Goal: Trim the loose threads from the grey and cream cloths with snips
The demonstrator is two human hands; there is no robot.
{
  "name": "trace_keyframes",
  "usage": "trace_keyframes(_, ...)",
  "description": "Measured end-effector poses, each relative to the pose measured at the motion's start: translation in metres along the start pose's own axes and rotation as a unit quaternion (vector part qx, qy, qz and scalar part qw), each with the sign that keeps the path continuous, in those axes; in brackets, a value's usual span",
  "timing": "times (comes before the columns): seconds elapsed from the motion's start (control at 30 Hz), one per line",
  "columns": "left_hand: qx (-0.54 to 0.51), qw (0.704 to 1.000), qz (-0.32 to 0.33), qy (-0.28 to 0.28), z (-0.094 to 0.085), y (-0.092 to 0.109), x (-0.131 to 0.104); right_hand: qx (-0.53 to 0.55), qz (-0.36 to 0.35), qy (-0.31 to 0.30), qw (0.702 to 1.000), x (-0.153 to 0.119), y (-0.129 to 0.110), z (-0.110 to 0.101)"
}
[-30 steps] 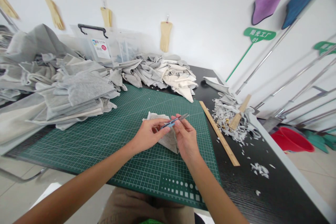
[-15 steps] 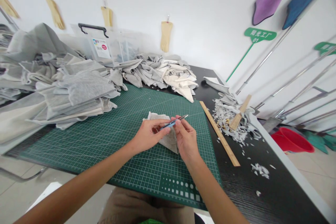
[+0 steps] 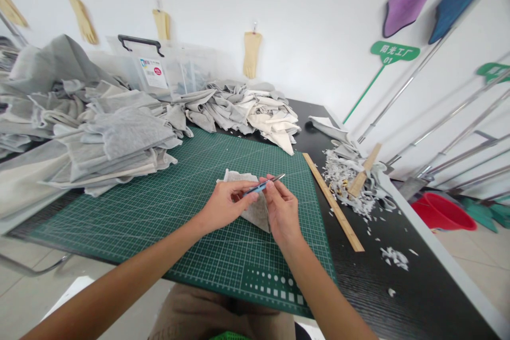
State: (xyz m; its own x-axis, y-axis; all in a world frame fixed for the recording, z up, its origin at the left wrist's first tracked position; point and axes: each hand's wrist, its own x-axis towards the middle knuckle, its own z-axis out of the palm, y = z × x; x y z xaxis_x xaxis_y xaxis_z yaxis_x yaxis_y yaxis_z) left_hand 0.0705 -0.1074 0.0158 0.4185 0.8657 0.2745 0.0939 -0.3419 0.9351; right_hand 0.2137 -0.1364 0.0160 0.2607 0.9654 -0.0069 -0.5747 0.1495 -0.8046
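In front of me, a slim blue-handled cutting tool [image 3: 261, 187] with a pointed metal tip is held slantwise between both hands. My left hand [image 3: 228, 203] grips its blue end between thumb and fingers. Closed around the part near the metal tip is my right hand [image 3: 282, 207], thumb against fingertips. Below them lies a small piece of grey cloth [image 3: 257, 215], partly covered by the hands. I cannot tell whether the fingers also touch this cloth. It rests on a green cutting mat [image 3: 179, 196] with a white grid.
A wooden ruler [image 3: 333, 202] lies along the mat's right edge. Beyond it are pale scraps [image 3: 350, 186] with a wooden piece [image 3: 364, 171]. Grey cloths [image 3: 119, 138] are heaped at left, more cloths [image 3: 243, 106] at the back. Behind stands a clear box [image 3: 139, 69]. A red bucket [image 3: 442, 212] is right.
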Motion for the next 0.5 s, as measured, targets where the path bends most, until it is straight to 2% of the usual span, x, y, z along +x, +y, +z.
trace_keyframes(0.5, 0.008, 1.000, 0.000, 0.001, -0.0011, 0.0022, 0.0004, 0.029, 0.009, -0.020, 0.999, 0.0010, -0.0004, -0.0005)
